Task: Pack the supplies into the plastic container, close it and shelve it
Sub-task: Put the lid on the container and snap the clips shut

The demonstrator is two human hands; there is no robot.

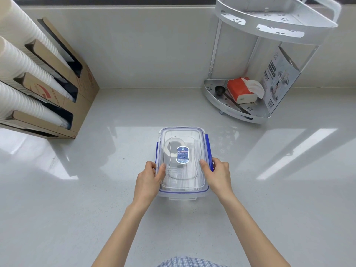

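Observation:
A clear plastic container (183, 191) with a blue-trimmed lid (192, 135) sits on the white counter in front of me, the lid resting on top. Through the lid I see a roll of white tape (169, 149) and some clear items lying inside. My left hand (149, 178) grips the container's left side, thumb on the lid. My right hand (217, 174) grips the right side over the blue side latch (207, 145), which stands out from the wall. A white two-tier corner shelf (237, 110) stands at the back right.
The shelf's lower tier holds an orange tissue pack (240, 89), a black scoop (220, 90) and a printed box (279, 78); its upper tier (277, 18) looks bare. Cardboard dispensers with stacked white cups (25, 74) lean at the left. A wall runs behind the counter.

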